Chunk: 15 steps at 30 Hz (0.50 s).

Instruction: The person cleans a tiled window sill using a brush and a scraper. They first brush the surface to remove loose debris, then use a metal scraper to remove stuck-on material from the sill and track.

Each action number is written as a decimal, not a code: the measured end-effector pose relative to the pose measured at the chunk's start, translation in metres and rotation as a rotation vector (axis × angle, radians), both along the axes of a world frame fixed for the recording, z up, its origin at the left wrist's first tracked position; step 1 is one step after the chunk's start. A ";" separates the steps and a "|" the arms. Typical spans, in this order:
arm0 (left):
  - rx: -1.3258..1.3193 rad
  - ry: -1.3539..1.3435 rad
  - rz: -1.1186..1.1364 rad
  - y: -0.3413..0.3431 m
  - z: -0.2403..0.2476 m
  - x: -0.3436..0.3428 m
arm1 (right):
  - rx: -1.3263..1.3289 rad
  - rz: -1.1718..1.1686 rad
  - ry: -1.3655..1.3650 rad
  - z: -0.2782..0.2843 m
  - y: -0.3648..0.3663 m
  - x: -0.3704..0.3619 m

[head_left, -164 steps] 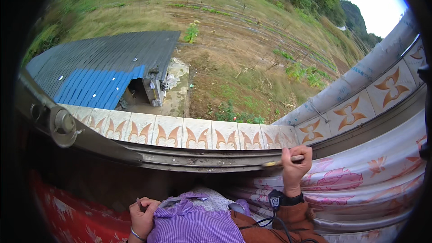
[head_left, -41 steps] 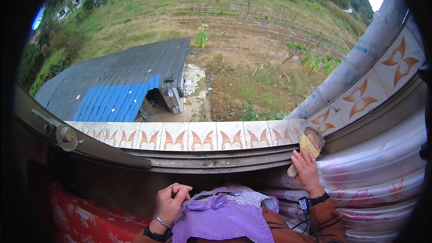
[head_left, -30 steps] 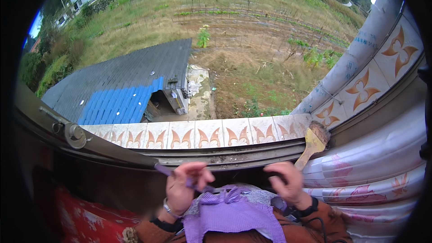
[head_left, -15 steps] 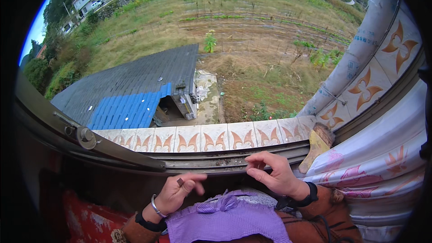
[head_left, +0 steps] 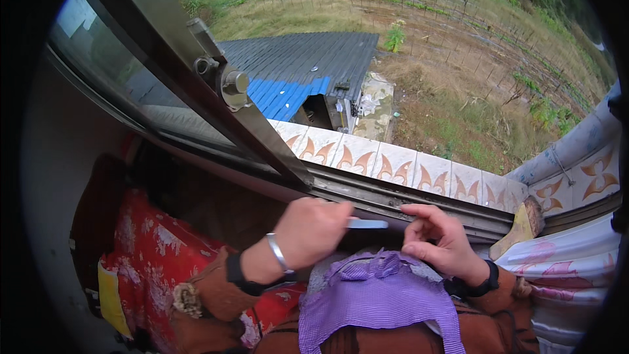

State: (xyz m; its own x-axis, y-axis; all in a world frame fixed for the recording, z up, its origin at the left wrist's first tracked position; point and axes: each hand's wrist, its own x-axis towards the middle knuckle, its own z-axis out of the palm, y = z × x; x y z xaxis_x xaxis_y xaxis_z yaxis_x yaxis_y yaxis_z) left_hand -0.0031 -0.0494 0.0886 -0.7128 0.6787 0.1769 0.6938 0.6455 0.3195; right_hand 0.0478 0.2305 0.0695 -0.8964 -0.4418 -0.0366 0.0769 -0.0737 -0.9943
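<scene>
My left hand, with a silver bangle on the wrist, is closed on a thin, pale blue-grey strip with a rounded end. The strip points toward my right hand. Its other end is hidden in the left fingers, and I cannot make out its kind. My right hand's fingers are bent, the index finger and thumb apart, and nothing shows between them. The strip's tip stops short of the right fingers. Both hands are over my lap, above a purple checked apron with a bow.
Just beyond the hands runs a metal window track, with a sliding window frame at left. A paintbrush leans at the right end, beside a flowered curtain. Red flowered cloth lies at lower left. Outside are patterned tiles.
The view has swung left, bringing more of the window frame and red cloth into sight. My left hand has turned, its back now showing, and the strip now sticks out toward the right hand.
</scene>
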 end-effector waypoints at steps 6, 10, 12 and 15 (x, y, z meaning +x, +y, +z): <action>0.086 0.238 -0.081 0.088 -0.008 -0.002 | -0.215 -0.314 0.001 -0.012 -0.016 0.009; 0.158 0.194 -0.093 0.108 -0.024 0.003 | -0.173 -0.432 0.044 -0.023 -0.007 0.020; 0.208 0.137 -0.145 0.112 -0.032 -0.001 | -0.163 -0.434 0.035 -0.026 -0.002 0.023; 0.273 0.079 -0.216 0.119 -0.041 -0.013 | -0.164 -0.487 0.013 -0.031 0.003 0.023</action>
State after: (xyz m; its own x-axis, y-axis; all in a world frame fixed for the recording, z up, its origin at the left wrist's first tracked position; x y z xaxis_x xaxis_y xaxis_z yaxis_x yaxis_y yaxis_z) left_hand -0.0163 0.0694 0.0480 -0.5349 0.7321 0.4217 0.8344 0.3795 0.3996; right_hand 0.0709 0.2335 0.0388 -0.9996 0.0278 0.0112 -0.0179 -0.2534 -0.9672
